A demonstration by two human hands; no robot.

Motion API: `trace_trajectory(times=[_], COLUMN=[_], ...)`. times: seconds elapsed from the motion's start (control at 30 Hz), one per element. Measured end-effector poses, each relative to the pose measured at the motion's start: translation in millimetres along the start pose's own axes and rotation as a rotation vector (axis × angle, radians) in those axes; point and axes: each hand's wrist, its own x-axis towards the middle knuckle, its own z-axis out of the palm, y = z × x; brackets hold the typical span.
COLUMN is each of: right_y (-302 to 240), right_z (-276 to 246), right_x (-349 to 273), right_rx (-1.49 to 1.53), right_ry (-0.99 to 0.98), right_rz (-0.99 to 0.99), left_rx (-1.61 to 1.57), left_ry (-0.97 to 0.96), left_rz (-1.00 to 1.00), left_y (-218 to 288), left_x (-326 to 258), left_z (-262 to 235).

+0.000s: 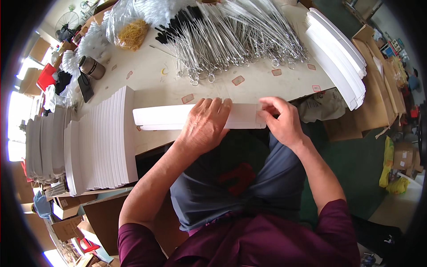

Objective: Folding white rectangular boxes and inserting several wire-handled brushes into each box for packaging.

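A long, narrow white cardboard box (162, 116) lies crosswise at the table's near edge, in front of my lap. My left hand (205, 121) wraps over its middle from above, fingers on the far side and thumb on the near side. At the box's right end, my right hand (284, 122) has its thumb and curled fingers pinched at the end flap. Part of that flap is hidden behind the fingers.
Rows of flat white boxes (104, 138) stand at left; another white stack (336, 58) lies at right. Wire-handled brushes (227, 35) pile at the back, near a bag of yellow rubber bands (132, 35). A flask (92, 67) and phone (85, 86) sit at far left.
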Motion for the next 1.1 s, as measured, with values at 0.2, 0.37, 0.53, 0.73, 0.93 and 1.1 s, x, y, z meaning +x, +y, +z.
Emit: trace_trajectory(times=[0.2,0.37,0.53,0.73,0.93,1.1], right_y=[-7,-13,1,-13,-21,-31], right_z=[9,31,40,29,13,7], right_x=[-17,-25,-25,-22,-17,-11], right_rx=[-0.436,-0.231,0.025,0.326,0.474,0.65], right_ry=[0.26,0.209,0.172,0.05,-0.141,-0.281], right_rz=[-0.384,-0.165,0.066,0.226,0.33,0.494], left_rx=[0.106,0.147,0.187,0.204,0.194,0.17], left_ry=[-0.016,-0.002,0.003,0.038,0.157,0.213], left_rz=[-0.08,-0.08,-0.074,-0.055,0.022,0.071], left_y=[10,16,16,17,16,15], left_x=[3,1,-9,-15,-15,-16], left_z=[-5,7,13,14,13,16])
